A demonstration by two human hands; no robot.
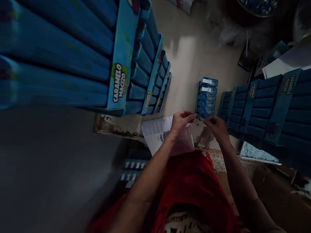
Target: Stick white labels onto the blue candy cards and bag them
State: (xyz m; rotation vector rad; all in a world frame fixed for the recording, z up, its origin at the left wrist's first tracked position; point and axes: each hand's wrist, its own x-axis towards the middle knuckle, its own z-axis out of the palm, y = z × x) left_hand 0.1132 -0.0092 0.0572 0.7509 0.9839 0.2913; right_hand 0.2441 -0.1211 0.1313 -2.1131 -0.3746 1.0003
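Note:
My left hand (181,121) is closed in a pinch, thumb against fingers. Close to its right, my right hand (216,127) pinches too, with the fingertips of both hands nearly meeting. Whatever they hold is too small and dark to name. Just beyond the fingertips stands a small tray of blue candy packs (207,97) in a row; the far two carry white strips on top. Under my left hand and wrist lies a whitish, partly see-through sheet (153,129) with lined sections, hanging over the table's near edge.
Stacked blue boxes marked "Caramelo Macizo" (119,81) rise at the left, and more such boxes (264,103) line the right. A tray of small pale-blue pieces (259,152) sits below these. At the far right are a bowl (259,8) and plastic bags (233,34).

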